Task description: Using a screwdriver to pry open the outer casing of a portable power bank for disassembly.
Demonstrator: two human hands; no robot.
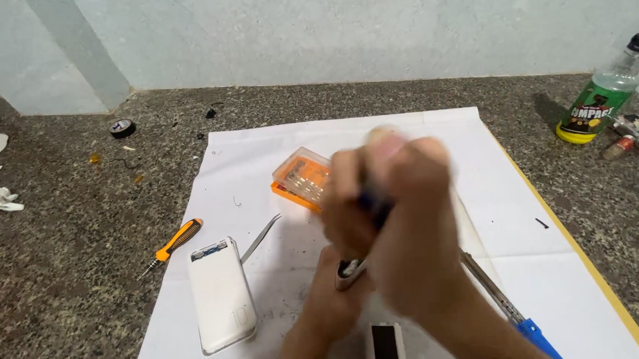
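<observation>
Over the white sheet (404,133) spread on the stone counter (58,284), my left hand (346,214) and right hand (415,225) are bunched together and blurred, fingers curled tight around a dark thin tool (374,206) and a small pale piece (351,270) showing beneath them. Left of my hands lie a white power bank (222,295), tweezers (261,238) and an orange screwdriver (175,243). Beyond my knuckles sits an orange bit case (301,177), and a clear bottle (603,95) stands far right.
</observation>
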